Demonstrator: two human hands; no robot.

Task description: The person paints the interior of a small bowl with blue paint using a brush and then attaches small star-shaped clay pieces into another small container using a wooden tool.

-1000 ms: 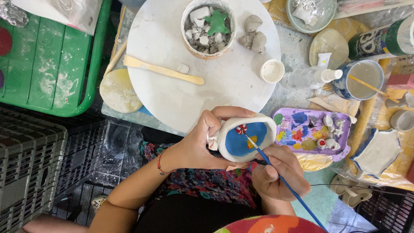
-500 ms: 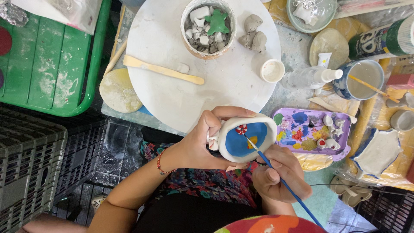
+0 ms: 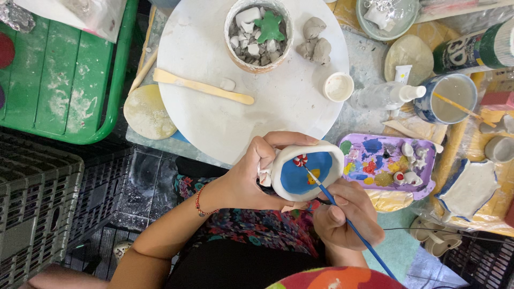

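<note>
Paintwork on the small clay dish (image 3: 306,172) looked well along when you were caught here. Your left hand (image 3: 251,174) cradled the dish just off the near edge of the round white board (image 3: 235,107), over your lap, its grip wrapped around the far wall and the underside so the inside faced up. Your right hand (image 3: 345,214) had its grip pinched on a thin blue-handled brush (image 3: 342,214), and the tip rested inside the dish beside a small yellow patch.

What seemed done: the floor of the dish was already filled with solid blue, a red-and-white striped mark sat near the rim, and the yellow patch was laid in. What seemed left: the rim and outer wall were bare white, and the yellow detail looked only partly worked. Whether the underside had any colour you could not tell from this view.

Your purple palette (image 3: 385,168) lay just beside your right hand on the desk (image 3: 369,69), with many mixed colours and a few small white figures on it. Farther off stood a cup of cloudy water (image 3: 447,96) with a stick in it, a clear squeeze bottle (image 3: 383,96), and a bowl of clay scraps (image 3: 258,33) with a green star-shaped piece on top.
</note>
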